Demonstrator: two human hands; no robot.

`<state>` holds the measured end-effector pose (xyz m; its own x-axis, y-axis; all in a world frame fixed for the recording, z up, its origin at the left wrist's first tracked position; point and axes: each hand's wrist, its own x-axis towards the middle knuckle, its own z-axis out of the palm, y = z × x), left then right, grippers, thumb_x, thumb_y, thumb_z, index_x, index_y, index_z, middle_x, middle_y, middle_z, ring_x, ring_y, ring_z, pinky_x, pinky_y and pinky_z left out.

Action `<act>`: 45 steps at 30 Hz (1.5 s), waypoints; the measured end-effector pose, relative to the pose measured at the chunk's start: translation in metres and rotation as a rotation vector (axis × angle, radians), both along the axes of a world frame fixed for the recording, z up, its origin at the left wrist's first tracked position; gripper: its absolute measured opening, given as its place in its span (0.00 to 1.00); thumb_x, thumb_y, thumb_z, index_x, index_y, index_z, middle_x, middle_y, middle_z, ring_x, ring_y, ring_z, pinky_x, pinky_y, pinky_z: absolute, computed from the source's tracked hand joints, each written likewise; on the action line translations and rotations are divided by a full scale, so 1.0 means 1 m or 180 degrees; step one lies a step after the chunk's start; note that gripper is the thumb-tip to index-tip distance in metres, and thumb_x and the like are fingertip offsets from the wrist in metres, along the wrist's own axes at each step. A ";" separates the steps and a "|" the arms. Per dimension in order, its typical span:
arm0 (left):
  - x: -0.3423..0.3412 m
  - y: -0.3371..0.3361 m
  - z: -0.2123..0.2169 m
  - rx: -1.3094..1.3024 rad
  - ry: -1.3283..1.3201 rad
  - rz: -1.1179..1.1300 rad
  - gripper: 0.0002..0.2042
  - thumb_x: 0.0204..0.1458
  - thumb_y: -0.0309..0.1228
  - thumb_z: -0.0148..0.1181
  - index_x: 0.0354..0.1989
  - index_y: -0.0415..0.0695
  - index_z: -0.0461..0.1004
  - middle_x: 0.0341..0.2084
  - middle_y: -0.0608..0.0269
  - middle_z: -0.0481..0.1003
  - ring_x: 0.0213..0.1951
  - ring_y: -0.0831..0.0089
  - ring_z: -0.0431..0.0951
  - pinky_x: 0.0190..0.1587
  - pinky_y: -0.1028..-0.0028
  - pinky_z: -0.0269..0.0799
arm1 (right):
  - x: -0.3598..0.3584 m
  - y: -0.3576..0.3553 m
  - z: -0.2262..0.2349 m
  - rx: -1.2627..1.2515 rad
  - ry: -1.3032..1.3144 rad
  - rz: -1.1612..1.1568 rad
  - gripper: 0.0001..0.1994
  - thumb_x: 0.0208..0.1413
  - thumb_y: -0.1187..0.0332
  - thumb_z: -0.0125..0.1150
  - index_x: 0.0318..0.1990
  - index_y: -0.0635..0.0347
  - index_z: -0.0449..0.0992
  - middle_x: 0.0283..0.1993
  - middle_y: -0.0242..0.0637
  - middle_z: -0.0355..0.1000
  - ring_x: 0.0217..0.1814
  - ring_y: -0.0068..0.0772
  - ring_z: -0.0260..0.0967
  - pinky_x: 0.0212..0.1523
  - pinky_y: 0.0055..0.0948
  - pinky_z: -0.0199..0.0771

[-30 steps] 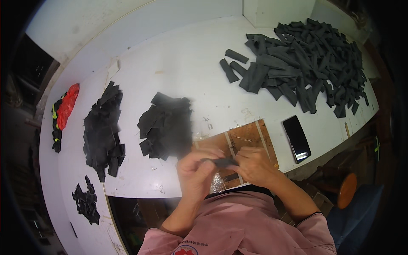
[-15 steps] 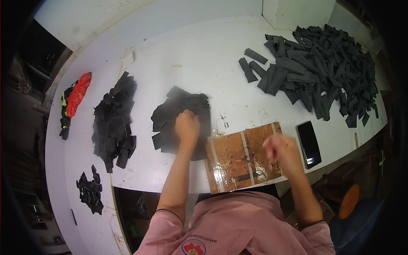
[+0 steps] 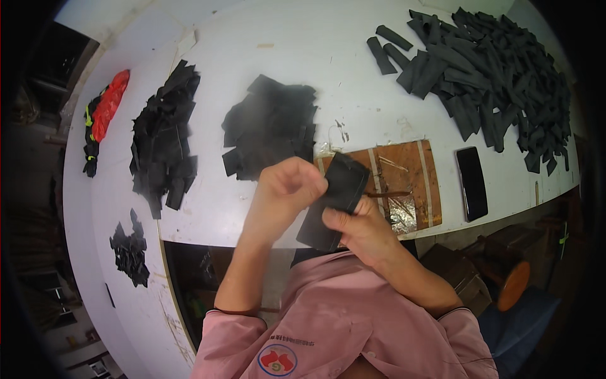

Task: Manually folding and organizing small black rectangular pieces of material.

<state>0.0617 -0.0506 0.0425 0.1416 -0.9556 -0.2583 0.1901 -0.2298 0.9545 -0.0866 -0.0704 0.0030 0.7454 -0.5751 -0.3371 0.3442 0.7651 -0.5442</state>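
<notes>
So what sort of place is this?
Probably a workshop, judging by the big heap of dark tube-like pieces, the piles of flat black pieces, and the scuffed brown board on the white table.

We see a white table [image 3: 344,47] filling the middle, brightly lit; surroundings dim. Pale wall [image 3: 142,22] at 11 o'clock. At 10 we get a dark rectangle [image 3: 63,47], window or opening, can't tell. At 4: wooden stool [image 3: 514,285], round orange-brown seat, blue fabric-like surface [image 3: 527,322] below. 9 o'clock too dark for us.
</notes>
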 end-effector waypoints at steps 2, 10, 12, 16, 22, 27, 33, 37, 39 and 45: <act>-0.005 0.017 -0.011 -0.0238 0.0305 0.0573 0.08 0.45 0.27 0.55 0.33 0.39 0.68 0.24 0.67 0.71 0.26 0.83 0.68 0.28 0.84 0.61 | 0.001 -0.003 0.005 0.0473 -0.0115 -0.0041 0.08 0.48 0.71 0.57 0.36 0.62 0.72 0.35 0.31 0.70 0.37 0.23 0.68 0.39 0.26 0.71; -0.024 0.068 -0.024 -0.0413 0.0871 0.0938 0.14 0.40 0.26 0.56 0.35 0.33 0.67 0.26 0.57 0.72 0.27 0.75 0.72 0.32 0.78 0.67 | 0.001 -0.003 -0.008 0.0469 -0.0049 -0.0327 0.06 0.48 0.71 0.57 0.35 0.59 0.72 0.34 0.32 0.70 0.37 0.26 0.68 0.41 0.29 0.71; -0.025 0.069 -0.023 -0.0334 0.0680 0.0951 0.13 0.39 0.25 0.57 0.34 0.33 0.68 0.25 0.58 0.72 0.25 0.76 0.72 0.31 0.79 0.67 | 0.002 -0.004 -0.007 0.0533 -0.0014 -0.0347 0.06 0.48 0.71 0.57 0.35 0.59 0.72 0.34 0.32 0.70 0.36 0.25 0.68 0.42 0.28 0.70; -0.026 0.065 -0.024 -0.0184 0.0721 0.0975 0.10 0.40 0.22 0.58 0.32 0.34 0.69 0.22 0.60 0.73 0.23 0.76 0.72 0.29 0.80 0.67 | 0.004 -0.005 -0.009 0.0495 0.0036 -0.0403 0.06 0.48 0.71 0.57 0.35 0.60 0.72 0.34 0.33 0.70 0.36 0.25 0.68 0.41 0.27 0.70; -0.025 0.063 -0.030 -0.0133 0.0874 0.0966 0.08 0.43 0.21 0.56 0.32 0.34 0.70 0.22 0.58 0.73 0.23 0.75 0.73 0.28 0.80 0.67 | 0.004 -0.006 -0.012 0.0473 0.0077 -0.0355 0.07 0.48 0.71 0.57 0.35 0.61 0.72 0.34 0.34 0.70 0.36 0.25 0.68 0.40 0.27 0.70; -0.025 0.065 -0.028 -0.0237 0.1208 0.0999 0.09 0.43 0.21 0.56 0.34 0.34 0.70 0.23 0.57 0.74 0.25 0.73 0.75 0.29 0.79 0.69 | 0.003 -0.009 -0.010 0.0654 -0.0075 -0.0343 0.06 0.48 0.71 0.57 0.35 0.60 0.72 0.33 0.33 0.71 0.35 0.26 0.69 0.39 0.27 0.71; -0.024 0.065 -0.031 -0.0221 0.1140 0.0940 0.09 0.43 0.20 0.57 0.34 0.33 0.70 0.23 0.57 0.74 0.25 0.73 0.75 0.28 0.80 0.69 | 0.003 -0.008 -0.011 0.0594 0.0009 -0.0333 0.06 0.48 0.71 0.57 0.34 0.60 0.72 0.33 0.33 0.71 0.35 0.26 0.69 0.39 0.28 0.71; -0.024 0.065 -0.031 -0.0153 0.1055 0.0935 0.08 0.43 0.21 0.57 0.33 0.33 0.70 0.23 0.57 0.74 0.24 0.74 0.74 0.28 0.80 0.69 | 0.003 -0.008 -0.010 0.0581 -0.0034 -0.0292 0.06 0.48 0.71 0.57 0.34 0.60 0.72 0.33 0.34 0.71 0.35 0.27 0.69 0.39 0.28 0.71; -0.025 0.065 -0.029 -0.0141 0.1015 0.0927 0.08 0.43 0.21 0.57 0.33 0.33 0.70 0.23 0.57 0.74 0.24 0.74 0.74 0.28 0.80 0.69 | 0.003 -0.007 -0.011 0.0622 0.0057 -0.0310 0.06 0.48 0.71 0.57 0.34 0.60 0.72 0.33 0.34 0.70 0.35 0.27 0.69 0.39 0.28 0.71; -0.024 0.065 -0.029 -0.0190 0.1071 0.0926 0.07 0.43 0.21 0.56 0.33 0.33 0.70 0.23 0.57 0.74 0.24 0.75 0.74 0.27 0.80 0.68 | 0.005 -0.007 -0.012 0.0635 0.0071 -0.0322 0.06 0.48 0.70 0.57 0.33 0.61 0.72 0.32 0.34 0.70 0.34 0.27 0.69 0.39 0.28 0.71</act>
<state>0.0380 0.0148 0.0140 0.3242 -0.9031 -0.2816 0.5410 -0.0673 0.8384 -0.0820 -0.0778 -0.0093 0.6785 -0.5668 -0.4673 0.4143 0.8205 -0.3938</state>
